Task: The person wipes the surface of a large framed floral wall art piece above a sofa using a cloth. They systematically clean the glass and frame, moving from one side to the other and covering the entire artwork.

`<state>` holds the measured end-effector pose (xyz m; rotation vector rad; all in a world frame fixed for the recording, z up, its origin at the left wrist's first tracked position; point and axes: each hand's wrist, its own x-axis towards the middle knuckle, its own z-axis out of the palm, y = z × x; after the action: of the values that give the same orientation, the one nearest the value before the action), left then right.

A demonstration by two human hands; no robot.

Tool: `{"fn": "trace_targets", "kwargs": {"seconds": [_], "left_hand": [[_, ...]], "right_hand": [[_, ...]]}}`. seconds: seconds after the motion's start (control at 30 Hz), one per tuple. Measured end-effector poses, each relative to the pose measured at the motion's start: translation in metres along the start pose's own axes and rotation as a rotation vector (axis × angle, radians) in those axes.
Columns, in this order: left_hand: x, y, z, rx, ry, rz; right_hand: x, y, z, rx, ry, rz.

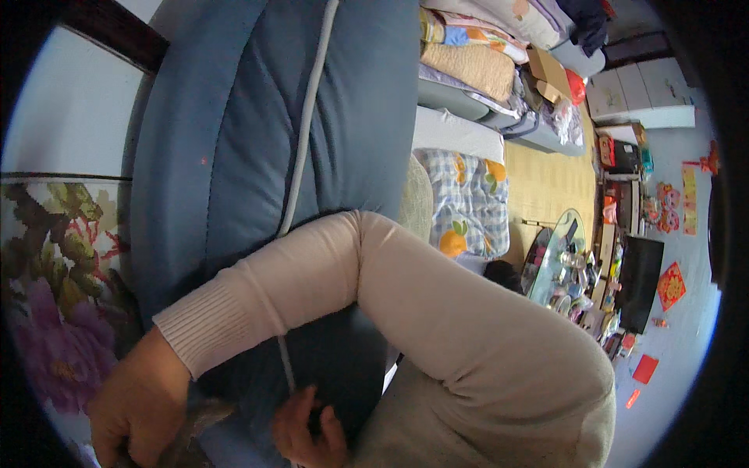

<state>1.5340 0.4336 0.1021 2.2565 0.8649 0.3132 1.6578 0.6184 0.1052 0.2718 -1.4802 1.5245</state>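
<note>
My right hand (140, 401), in a ribbed beige cuff, reaches to the lower left with its back towards me. Its fingertips are hidden, close to a brownish, blurred thing (205, 418). At the bottom centre, my left hand (309, 428) has bent fingers spread apart; the picture's edge cuts it off. A grey cord or piping (310, 105) runs down the blue-grey padded sofa (363, 117), passes out of sight at my forearm and reappears beside the left hand's fingers. Whether those fingers grip it cannot be told.
A flowered panel (58, 281) stands at the left. On the right lie a checked cushion (468, 199) and piled bedding (468, 64). Farther off are a cluttered glass table (556, 257) and a television (641, 284). The room appears sideways.
</note>
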Motion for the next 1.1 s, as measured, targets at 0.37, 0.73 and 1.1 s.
{"fn": "trace_targets", "kwargs": {"seconds": [0.37, 0.73, 1.1], "left_hand": [[-0.051, 0.021, 0.039, 0.596, 0.265, -0.36], [-0.045, -0.034, 0.072, 0.739, 0.38, -0.237], [-0.002, -0.027, 0.07, 0.732, 0.355, -0.177]], "right_hand": [[-0.009, -0.02, 0.0, -0.144, 0.119, -0.044], [-0.002, -0.019, 0.018, -0.141, -0.123, -0.1], [-0.018, -0.012, -0.013, -0.032, -0.081, 0.007]]}}
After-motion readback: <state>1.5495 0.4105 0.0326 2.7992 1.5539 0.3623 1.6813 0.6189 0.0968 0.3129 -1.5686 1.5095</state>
